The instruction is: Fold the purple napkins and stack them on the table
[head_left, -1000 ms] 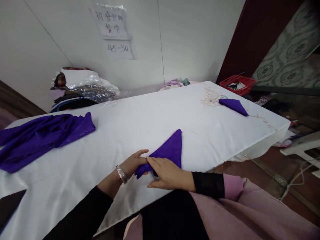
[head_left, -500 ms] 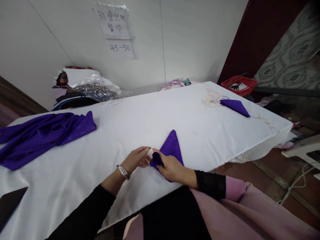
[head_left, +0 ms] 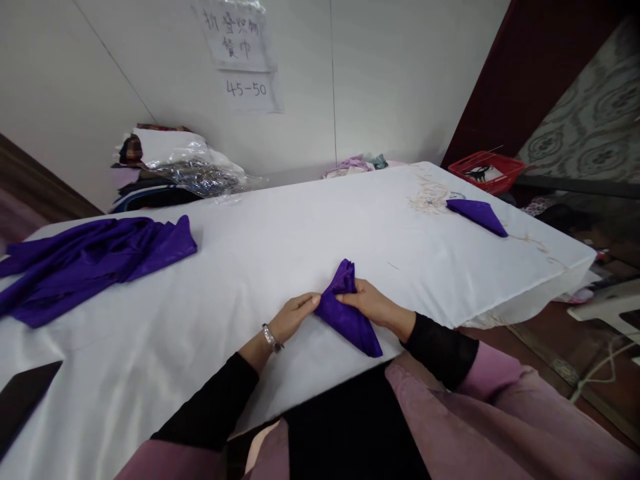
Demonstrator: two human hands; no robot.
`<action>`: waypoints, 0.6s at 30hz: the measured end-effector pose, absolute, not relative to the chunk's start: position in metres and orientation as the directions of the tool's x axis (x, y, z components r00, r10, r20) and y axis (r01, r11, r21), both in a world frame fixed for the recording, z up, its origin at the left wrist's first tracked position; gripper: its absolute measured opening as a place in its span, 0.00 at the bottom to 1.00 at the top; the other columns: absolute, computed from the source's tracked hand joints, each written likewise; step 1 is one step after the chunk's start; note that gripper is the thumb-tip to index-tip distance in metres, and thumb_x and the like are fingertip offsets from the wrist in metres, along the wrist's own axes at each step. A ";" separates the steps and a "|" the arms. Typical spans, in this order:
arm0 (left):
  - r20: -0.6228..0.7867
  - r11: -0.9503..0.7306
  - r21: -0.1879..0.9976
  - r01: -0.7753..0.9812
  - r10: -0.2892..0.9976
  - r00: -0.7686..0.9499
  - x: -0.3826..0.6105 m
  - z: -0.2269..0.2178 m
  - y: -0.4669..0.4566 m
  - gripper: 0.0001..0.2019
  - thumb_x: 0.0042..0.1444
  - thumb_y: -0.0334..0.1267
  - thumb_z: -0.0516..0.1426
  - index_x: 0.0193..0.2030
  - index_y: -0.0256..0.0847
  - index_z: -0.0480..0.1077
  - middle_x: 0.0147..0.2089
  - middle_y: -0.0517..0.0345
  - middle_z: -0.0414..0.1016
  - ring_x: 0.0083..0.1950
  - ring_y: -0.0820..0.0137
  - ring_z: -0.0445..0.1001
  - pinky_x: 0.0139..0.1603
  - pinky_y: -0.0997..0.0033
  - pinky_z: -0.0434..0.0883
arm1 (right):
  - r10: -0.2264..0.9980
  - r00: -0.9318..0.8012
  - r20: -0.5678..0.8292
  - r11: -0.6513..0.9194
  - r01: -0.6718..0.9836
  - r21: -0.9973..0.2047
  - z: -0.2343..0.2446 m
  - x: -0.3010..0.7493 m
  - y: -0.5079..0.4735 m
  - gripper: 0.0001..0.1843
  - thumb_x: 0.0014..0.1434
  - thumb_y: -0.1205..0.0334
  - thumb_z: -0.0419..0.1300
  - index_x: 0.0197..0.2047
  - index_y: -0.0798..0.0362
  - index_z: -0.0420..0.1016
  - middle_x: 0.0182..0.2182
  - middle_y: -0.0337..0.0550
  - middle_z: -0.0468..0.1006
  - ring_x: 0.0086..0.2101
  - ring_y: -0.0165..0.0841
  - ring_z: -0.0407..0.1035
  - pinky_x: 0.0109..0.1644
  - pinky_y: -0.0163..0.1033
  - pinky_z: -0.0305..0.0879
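A folded purple napkin (head_left: pixel 347 313) lies near the front edge of the white-covered table (head_left: pixel 280 240). My left hand (head_left: pixel 295 316) pinches its left corner, fingers closed on the cloth. On the napkin's right side my right hand (head_left: pixel 373 303) grips the fabric with its fingers pressed together. One end of the napkin sticks up between the hands and its lower point hangs toward the table's edge.
A heap of loose purple cloths (head_left: pixel 85 257) lies at the table's left. Another folded purple napkin (head_left: pixel 477 215) rests at the far right. Bagged textiles (head_left: pixel 170 167) are stacked by the wall. A red basket (head_left: pixel 487 171) sits behind the table. A dark flat object (head_left: pixel 23 400) lies front left.
The napkin went from a flat wide triangle to a narrower, bunched fold. Both hands moved slightly away from me and now hold it from either side.
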State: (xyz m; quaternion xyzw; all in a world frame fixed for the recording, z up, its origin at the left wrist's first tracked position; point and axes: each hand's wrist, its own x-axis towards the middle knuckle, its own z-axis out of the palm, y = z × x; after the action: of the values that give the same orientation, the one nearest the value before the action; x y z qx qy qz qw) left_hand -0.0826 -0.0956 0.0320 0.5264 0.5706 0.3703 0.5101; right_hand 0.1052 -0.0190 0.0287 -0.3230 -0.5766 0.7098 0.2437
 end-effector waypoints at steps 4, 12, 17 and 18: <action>-0.184 0.182 0.974 0.132 0.983 0.004 -0.074 0.018 -0.093 0.20 0.49 0.51 0.59 0.43 0.40 0.72 0.39 0.56 0.78 0.41 0.65 0.74 0.48 0.62 0.69 | 0.699 -0.684 -0.210 -0.262 0.029 -0.965 0.029 0.108 0.002 0.07 0.45 0.63 0.63 0.30 0.56 0.72 0.26 0.39 0.75 0.26 0.29 0.67 0.34 0.36 0.65; -0.076 0.191 0.862 0.468 0.964 -0.254 -0.060 0.007 -0.081 0.14 0.53 0.49 0.54 0.40 0.42 0.71 0.22 0.65 0.67 0.26 0.71 0.67 0.29 0.72 0.64 | 0.761 -0.616 -0.203 -0.131 0.160 -0.978 0.020 0.100 0.040 0.06 0.43 0.66 0.60 0.29 0.55 0.70 0.26 0.39 0.73 0.27 0.30 0.66 0.31 0.35 0.63; -0.027 0.214 0.745 0.632 0.956 -0.292 -0.056 0.006 -0.078 0.12 0.54 0.46 0.52 0.38 0.42 0.71 0.24 0.62 0.69 0.29 0.70 0.68 0.29 0.72 0.62 | 0.775 -0.620 -0.123 0.022 0.221 -0.975 0.019 0.097 0.053 0.08 0.42 0.63 0.61 0.29 0.55 0.69 0.25 0.37 0.71 0.28 0.30 0.64 0.31 0.35 0.61; -0.026 0.213 0.737 0.641 0.957 -0.289 -0.055 0.006 -0.078 0.12 0.55 0.46 0.52 0.37 0.42 0.71 0.24 0.61 0.70 0.28 0.70 0.68 0.29 0.72 0.62 | 0.776 -0.620 -0.111 0.027 0.209 -0.978 0.019 0.097 0.054 0.08 0.42 0.63 0.61 0.29 0.55 0.68 0.25 0.37 0.71 0.28 0.30 0.64 0.31 0.35 0.61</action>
State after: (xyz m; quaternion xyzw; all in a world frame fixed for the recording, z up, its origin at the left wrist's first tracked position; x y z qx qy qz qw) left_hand -0.0555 -0.0783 0.0060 0.5415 0.7377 0.3164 0.2499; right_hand 0.0965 0.0540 0.0193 -0.3646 -0.6756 0.5948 0.2385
